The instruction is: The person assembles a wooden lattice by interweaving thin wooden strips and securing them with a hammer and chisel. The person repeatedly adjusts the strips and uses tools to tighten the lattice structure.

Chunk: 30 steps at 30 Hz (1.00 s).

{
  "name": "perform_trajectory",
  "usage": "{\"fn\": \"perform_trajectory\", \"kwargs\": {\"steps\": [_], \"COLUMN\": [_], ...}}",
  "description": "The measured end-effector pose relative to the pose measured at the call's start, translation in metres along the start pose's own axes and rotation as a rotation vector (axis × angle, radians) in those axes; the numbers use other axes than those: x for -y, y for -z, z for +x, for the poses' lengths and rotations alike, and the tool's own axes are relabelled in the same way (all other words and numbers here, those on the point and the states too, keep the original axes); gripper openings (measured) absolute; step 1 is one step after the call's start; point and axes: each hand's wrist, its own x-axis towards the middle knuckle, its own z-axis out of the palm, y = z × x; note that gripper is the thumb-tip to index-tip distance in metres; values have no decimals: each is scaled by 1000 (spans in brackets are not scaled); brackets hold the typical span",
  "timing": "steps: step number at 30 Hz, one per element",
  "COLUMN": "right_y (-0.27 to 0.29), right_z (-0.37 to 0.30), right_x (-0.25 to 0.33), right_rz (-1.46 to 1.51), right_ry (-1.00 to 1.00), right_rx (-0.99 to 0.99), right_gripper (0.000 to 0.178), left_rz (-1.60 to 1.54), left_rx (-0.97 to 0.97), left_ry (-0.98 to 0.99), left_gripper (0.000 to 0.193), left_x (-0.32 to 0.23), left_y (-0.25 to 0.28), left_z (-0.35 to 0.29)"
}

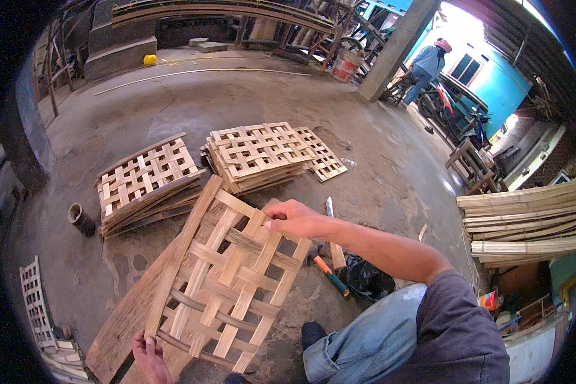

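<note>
A person in rolled jeans and a dark sleeve holds a woven panel (238, 280) over a rough wooden plank (131, 301) on a workshop floor. The right hand (294, 219) pinches the panel's far edge between thumb and fingers, toward the right corner; the left hand (152, 361) pinches the near left corner, at the foot of the long edge strip (184, 253). The panel lies tilted in the view, its flat strips crossing with square gaps between them.

Holding it well, by the look of it, calls for a light, even grip at opposite corners, so the thin strips neither bow nor slip out of line. Any pull is best kept along a strip rather than across it (one strip low in the weave already looks curved). The edge strip makes a fair guide for checking that the weave sits square.

Beyond the plank stand a left stack (150, 169) and a taller stack (262, 147) of similar panels. An orange-handled tool (332, 278) and a blade (329, 207) lie near the right forearm, beside a black plastic bag (371, 280).
</note>
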Motion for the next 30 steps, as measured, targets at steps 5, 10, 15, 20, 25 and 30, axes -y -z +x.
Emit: {"fn": "perform_trajectory", "kwargs": {"steps": [5, 10, 15, 20, 25, 30], "right_y": [3, 6, 5, 1, 0, 0], "right_z": [-3, -8, -2, 1, 2, 2], "right_x": [-1, 9, 2, -6, -4, -1], "right_rz": [30, 11, -25, -4, 0, 15], "right_ry": [-74, -106, -96, -36, -27, -22], "right_rx": [37, 48, 58, 5, 21, 10], "right_gripper": [28, 28, 28, 29, 28, 28], "left_rz": [-26, 35, 13, 7, 20, -18], "left_rx": [-99, -20, -7, -24, -20, -73], "left_ry": [-1, 10, 4, -1, -6, 20], "left_gripper": [27, 22, 20, 19, 20, 23], "left_x": [-7, -14, -13, -11, -11, -10], "left_y": [-18, -25, -25, -25, -23, -25], "left_z": [-8, -9, -9, -8, -9, -10]}}
